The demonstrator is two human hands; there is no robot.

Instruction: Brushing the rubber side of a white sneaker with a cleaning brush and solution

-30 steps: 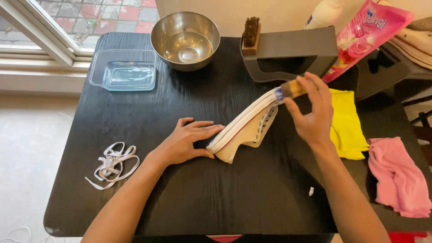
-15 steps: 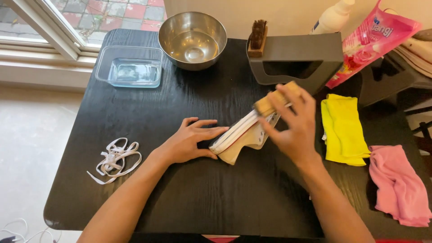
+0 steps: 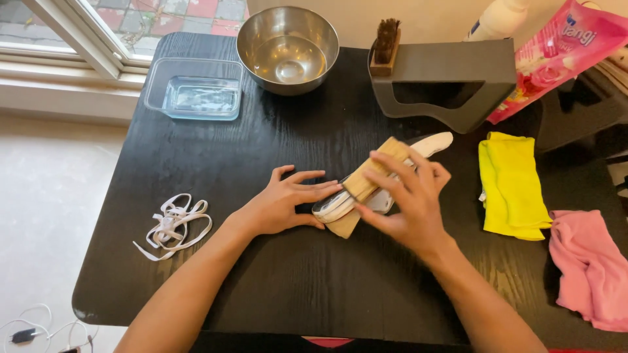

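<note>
We see the black table [image 3: 196, 274] carrying everything, and near its middle lies the white shoe [image 3: 428, 145], tipped on its side so the sole edge faces up. Our left hand [image 3: 284, 206], fingers spread flat, pins the shoe's near end just left of it so it cannot slide, while our right hand [image 3: 409, 202] curls its fingers around a wooden brush [image 3: 374, 176] pressed on the sole — bristles probably down, though hidden. Far left of the shoe lie loose white laces [image 3: 171, 225]; right of it, a yellow cloth [image 3: 513, 183].

Soft window daylight, sharp focus
</note>
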